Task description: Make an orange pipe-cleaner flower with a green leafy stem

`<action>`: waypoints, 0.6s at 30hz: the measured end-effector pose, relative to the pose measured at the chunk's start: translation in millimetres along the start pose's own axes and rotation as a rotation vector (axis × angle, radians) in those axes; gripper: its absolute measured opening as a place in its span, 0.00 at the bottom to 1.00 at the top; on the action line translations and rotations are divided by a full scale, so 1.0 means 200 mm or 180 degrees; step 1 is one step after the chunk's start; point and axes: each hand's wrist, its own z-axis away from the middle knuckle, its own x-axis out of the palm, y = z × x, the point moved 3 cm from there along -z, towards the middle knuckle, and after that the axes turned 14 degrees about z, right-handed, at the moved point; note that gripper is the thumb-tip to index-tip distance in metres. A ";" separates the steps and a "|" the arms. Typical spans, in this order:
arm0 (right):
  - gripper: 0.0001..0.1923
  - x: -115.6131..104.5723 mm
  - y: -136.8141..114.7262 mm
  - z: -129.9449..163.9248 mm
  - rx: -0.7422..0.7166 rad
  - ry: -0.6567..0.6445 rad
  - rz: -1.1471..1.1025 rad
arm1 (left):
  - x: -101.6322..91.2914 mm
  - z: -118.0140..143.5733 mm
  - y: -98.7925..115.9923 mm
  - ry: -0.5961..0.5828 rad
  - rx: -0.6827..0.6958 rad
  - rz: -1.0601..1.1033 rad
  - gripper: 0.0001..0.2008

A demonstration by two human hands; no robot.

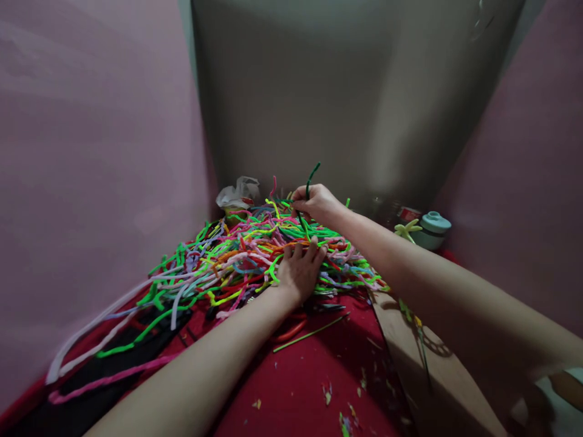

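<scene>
A large tangled heap of colourful pipe cleaners (255, 240) covers the far part of the red-covered table. Toward the back of it, my right hand (314, 200) pinches a dark green pipe cleaner (312, 173); one end curves up above the fingers and the other runs down into the heap. Nearer to me, my left hand (301, 267) lies flat on the pile with its fingers spread, pressing on orange, red and green strands. Whether any strand is caught under that palm is hidden.
A thin green stick (312, 332) and scissors (330, 308) lie in front of the heap. Coloured scraps dot the red cloth (291, 394). White plastic bag (239, 193) at back left; pale blue lidded container (433, 230) and yellow-green pipe-cleaner flower (409, 229) at right. Pink walls flank both sides.
</scene>
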 end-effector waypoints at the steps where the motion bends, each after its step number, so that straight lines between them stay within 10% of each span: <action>1: 0.07 -0.01 -0.01 0.00 -0.0016 -0.0019 -0.0204 | 0.00 0.00 0.00 -0.0016 -0.0025 0.0024 0.24; 10: 0.06 -0.22 -0.18 0.06 -0.0370 0.0988 -0.1282 | -0.05 0.00 0.00 -0.0225 0.0032 0.0170 0.25; 18: 0.15 -0.75 -0.61 0.26 -0.1403 0.2340 -0.1151 | -0.03 0.00 -0.01 -0.0192 -0.0147 0.0419 0.24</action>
